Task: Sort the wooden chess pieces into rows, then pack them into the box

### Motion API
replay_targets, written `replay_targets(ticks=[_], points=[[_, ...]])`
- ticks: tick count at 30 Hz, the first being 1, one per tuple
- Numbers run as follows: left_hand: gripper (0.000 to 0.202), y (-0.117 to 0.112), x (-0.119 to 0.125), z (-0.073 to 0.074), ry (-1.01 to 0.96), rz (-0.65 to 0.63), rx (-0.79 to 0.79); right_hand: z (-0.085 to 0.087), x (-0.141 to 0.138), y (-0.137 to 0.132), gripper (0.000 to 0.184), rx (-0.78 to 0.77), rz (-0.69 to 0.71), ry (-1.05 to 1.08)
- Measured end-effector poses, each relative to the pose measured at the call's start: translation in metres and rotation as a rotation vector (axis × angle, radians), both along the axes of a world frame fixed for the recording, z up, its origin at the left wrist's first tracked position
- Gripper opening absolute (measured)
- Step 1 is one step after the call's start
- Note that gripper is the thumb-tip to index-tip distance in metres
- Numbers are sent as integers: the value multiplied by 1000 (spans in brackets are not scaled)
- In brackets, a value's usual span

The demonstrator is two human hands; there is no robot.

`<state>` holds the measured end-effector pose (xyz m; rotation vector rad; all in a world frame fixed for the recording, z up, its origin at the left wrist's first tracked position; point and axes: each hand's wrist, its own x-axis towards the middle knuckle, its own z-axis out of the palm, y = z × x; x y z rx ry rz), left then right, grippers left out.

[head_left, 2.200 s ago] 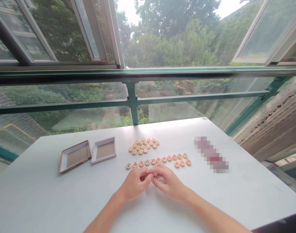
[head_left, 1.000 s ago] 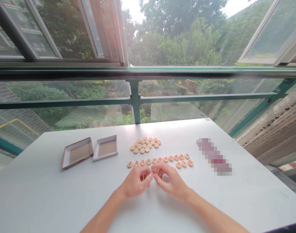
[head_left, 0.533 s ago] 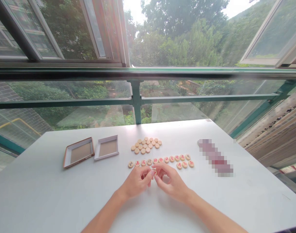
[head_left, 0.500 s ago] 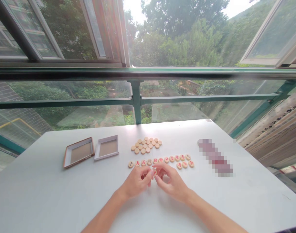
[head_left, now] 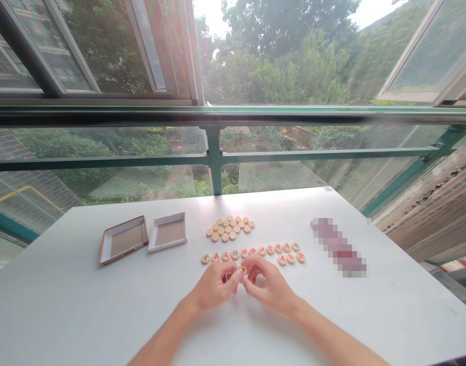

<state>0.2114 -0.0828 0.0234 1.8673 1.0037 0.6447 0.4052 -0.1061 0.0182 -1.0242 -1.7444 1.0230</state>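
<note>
- Left hand (head_left: 213,290) and right hand (head_left: 271,291) meet low in the middle of the white counter (head_left: 84,315), forearms coming in from the bottom edge.
- Round wooden game piece (head_left: 242,269) with a red mark is pinched between the fingertips of both hands, just above the counter.
- Left fingers (head_left: 233,277) are curled closed with the tips on the piece; whether more is tucked in the palm, cannot tell.
- Right fingers (head_left: 256,264) are bent closed over the piece from the other side.
- Row of marked pieces (head_left: 273,249) lies face up just beyond the hands, with red and dark marks; three sit slightly nearer at its right end.
- Cluster of blank pieces (head_left: 230,229) lies behind the row, packed touching.
- Brown-edged tray (head_left: 123,239) and grey tray (head_left: 167,232) sit side by side to the left, well apart from the hands.
- Blurred strip (head_left: 340,246) lies on the right of the counter.
- Green railing (head_left: 213,157) and glass stand behind the counter.
</note>
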Motion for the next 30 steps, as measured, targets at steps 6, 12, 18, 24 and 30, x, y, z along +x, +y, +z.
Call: replay_targets(ticks=[6,12,18,24,30], points=[[42,1,1,-6,13,31,-7,0,-1,-1,19,23,41,-19],[44,0,2,-2,-1,17,-13,3,-1,0,22,47,37,-44],[45,0,1,1,-12,-3,-6,8,0,0,17,38,40,-75],[42,0,1,3,-11,-18,-12,8,-1,0,18,44,32,-66],[41,-1,1,4,2,-32,-1,6,0,1,18,50,32,-55]])
